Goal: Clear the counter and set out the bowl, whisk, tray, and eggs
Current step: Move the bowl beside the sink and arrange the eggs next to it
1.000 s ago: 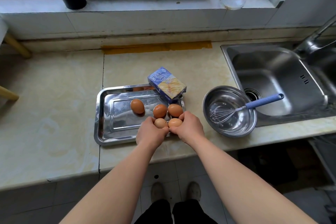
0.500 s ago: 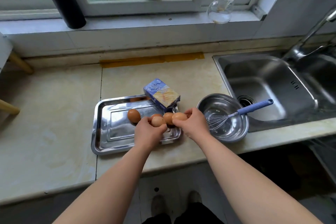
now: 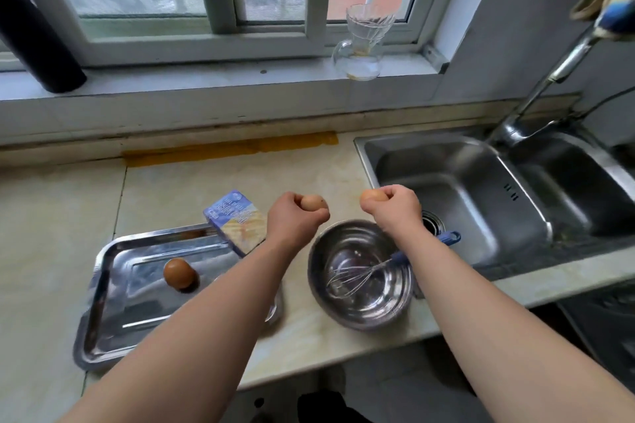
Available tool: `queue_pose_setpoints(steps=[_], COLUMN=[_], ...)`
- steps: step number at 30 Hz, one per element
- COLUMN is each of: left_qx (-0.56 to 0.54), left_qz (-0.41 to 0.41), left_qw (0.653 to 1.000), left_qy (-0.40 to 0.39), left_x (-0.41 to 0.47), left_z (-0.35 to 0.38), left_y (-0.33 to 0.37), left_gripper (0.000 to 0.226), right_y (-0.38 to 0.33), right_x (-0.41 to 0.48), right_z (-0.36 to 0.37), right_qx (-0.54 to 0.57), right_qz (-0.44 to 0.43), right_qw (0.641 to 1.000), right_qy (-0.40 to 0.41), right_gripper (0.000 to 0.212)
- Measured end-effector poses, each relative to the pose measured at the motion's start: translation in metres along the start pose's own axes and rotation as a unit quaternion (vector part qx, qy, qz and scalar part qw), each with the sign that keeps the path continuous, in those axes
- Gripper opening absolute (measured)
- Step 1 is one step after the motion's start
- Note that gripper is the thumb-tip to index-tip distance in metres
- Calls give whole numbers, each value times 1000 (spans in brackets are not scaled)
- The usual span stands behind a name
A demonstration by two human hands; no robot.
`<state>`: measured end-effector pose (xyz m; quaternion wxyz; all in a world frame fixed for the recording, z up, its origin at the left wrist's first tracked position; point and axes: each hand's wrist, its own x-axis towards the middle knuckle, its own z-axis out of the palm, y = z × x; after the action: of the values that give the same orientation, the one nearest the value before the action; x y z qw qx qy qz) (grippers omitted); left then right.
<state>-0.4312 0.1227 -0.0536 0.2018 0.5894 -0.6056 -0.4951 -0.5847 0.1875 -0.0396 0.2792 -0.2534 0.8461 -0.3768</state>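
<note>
My left hand [image 3: 293, 218] grips a brown egg [image 3: 312, 201], raised above the counter behind the tray. My right hand [image 3: 395, 206] grips a second brown egg [image 3: 371, 195] above the far rim of the steel bowl [image 3: 330, 299]. A whisk [image 3: 357, 276] with a blue handle lies in the bowl. One brown egg [image 3: 178, 272] rests on the steel tray [image 3: 103, 330] to the left. My left forearm hides the tray's right part.
A blue and yellow carton [image 3: 235, 221] leans on the tray's far right corner. A double steel sink [image 3: 481, 203] with a tap [image 3: 549, 79] lies to the right. On the windowsill stand a glass jug [image 3: 362, 45] and a black cylinder [image 3: 37, 41].
Both hands lifted off the tray with an egg each and moved up and to the right, spreading apart. My view tilted upward toward the window.
</note>
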Motion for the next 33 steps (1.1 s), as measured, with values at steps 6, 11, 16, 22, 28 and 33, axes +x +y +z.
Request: queue_pose_setpoints(steps=[6,11,16,22,28,33], left_qx=[31,69,105,124,137,167], left_qz=[-29,-58,-68,-56,-38,-15], left_qw=[999,995,991,987,985,980], left_qy=[-26,-40,-43,-83,-98,-110], left_x=[45,72,87,91,93,91], left_z=[52,80,97,104,102,99], left_y=[20,18,15,17,15,13], left_gripper=[33,36,33,46,45,53], right_y=[22,30,39,42,43,43], right_x=[59,88,105,111,113,111], right_z=[-8,-2,7,10,7,5], right_qx=[-86,-178,-219,-243,-236,-233], right_qz=[20,12,-4,13,26,28], right_qw=[995,972,956,946,945,944], right_qy=[-55,-152,-197,-214,-225,-231], right_gripper=[11,39,38,35,43,51])
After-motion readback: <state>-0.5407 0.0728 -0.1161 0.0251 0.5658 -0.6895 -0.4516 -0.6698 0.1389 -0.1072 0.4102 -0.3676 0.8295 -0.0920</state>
